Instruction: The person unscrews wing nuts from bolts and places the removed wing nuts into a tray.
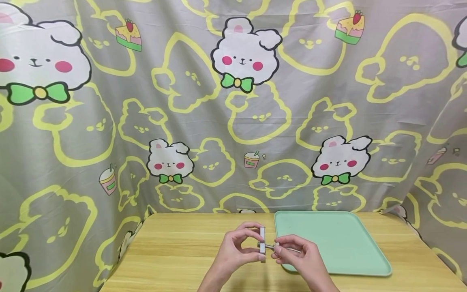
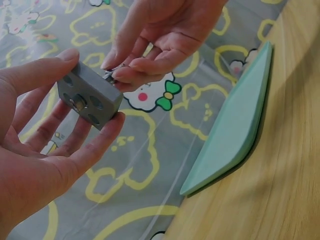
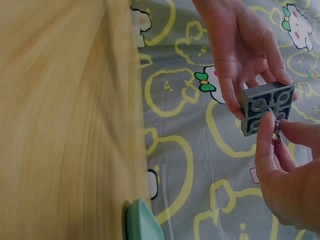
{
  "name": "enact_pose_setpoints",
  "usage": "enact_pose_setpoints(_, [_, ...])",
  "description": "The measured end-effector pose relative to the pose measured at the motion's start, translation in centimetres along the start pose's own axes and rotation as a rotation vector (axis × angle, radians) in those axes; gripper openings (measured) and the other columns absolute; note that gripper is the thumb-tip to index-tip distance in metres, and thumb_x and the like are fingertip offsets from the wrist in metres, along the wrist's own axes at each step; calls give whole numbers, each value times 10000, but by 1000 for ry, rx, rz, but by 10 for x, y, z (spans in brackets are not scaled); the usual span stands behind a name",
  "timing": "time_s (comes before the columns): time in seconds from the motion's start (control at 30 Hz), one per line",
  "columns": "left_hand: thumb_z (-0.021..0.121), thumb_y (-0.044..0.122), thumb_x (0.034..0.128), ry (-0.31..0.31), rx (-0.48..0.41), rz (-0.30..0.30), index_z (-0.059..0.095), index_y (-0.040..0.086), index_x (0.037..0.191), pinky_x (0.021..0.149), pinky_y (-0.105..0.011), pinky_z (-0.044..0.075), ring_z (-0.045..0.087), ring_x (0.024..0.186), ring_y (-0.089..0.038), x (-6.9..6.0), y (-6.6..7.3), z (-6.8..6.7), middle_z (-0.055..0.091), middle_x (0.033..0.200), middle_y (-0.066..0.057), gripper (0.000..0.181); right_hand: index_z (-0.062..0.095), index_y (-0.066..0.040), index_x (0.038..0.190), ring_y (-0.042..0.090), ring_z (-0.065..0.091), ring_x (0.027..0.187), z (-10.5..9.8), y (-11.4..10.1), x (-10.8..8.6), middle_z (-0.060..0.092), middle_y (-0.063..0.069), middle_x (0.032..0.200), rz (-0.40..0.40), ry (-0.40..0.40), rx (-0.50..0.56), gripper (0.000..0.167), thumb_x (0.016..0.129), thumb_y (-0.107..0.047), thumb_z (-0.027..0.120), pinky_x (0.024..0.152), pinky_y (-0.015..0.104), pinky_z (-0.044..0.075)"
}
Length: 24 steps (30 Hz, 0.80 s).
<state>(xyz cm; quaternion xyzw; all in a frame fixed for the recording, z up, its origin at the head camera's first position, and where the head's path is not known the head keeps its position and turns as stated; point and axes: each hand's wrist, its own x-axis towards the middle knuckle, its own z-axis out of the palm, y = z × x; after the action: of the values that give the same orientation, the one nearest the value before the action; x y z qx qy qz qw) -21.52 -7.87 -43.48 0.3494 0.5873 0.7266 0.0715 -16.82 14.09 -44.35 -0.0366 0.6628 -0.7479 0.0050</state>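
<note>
Pinching left hand (image 1: 233, 249): gray block (image 1: 262, 245).
Right hand (image 1: 303, 254): pinches bolt (image 1: 269, 246) at block's 3 o'clock, end partly hidden.
Tray (image 1: 328, 231): partly covered, 8 o'clock.

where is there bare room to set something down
Bare wood shows on the table left of the left hand, back to the patterned cloth, and the green tray's far half looks free. Crowded: by the tray's near left corner, where the right hand holds a metal bolt at the grey block.

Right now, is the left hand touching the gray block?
Touching: the left wrist view shows the left hand gripping the gray block between thumb and fingers.
</note>
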Motion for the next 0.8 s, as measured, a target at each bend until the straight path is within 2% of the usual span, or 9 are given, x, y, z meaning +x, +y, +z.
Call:
enact_pose_setpoints(0.23, [836,-91,781,1,-17,-3,679,-121,1083,899,-521,618,493,1305,-458,-1,1,0,515,1372,-281,342,660,88,1138,264,753,880,2,-2,-3,691,196,1064,-75,1,-59,294,940,-110,752,741,415,663])
enact_pose_setpoints(0.4, [833,-78,794,5,-29,-8,677,-124,1088,906,-526,615,515,1304,-382,0,2,0,512,1375,-285,336,681,70,1086,219,749,885,3,-2,-4,697,171,1059,-180,6,-131,229,938,-92,749,694,427,662])
enact_pose_setpoints(0.63, [829,-92,788,18,-38,-8,678,-124,1083,912,-534,610,483,1313,-467,-1,2,0,526,1360,-270,334,730,-45,983,154,726,896,9,2,-6,711,86,1031,-377,75,-251,97,899,-36,778,711,337,662])
enact_pose_setpoints(0.8, [828,-93,791,32,-42,-22,672,-130,1086,915,-539,609,525,1298,-383,-1,2,-2,536,1357,-254,336,747,-141,961,160,703,926,9,7,-5,698,78,1036,-559,69,-319,215,865,48,783,736,308,657])
